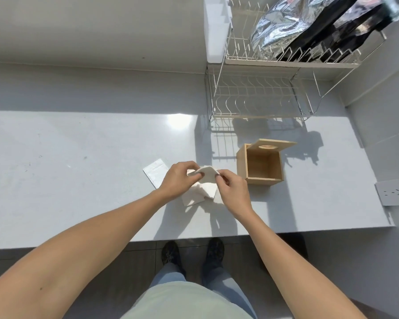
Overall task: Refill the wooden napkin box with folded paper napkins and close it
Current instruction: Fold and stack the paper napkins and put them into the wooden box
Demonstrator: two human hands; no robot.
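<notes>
While the wooden box [260,164] stands empty on the bench [78,169], lid [273,145] tipped back, I log an early stage: left hand [176,179] and right hand [232,188] both pinch one napkin [205,180] mid-fold just beside it. Loading and closing remain.
</notes>
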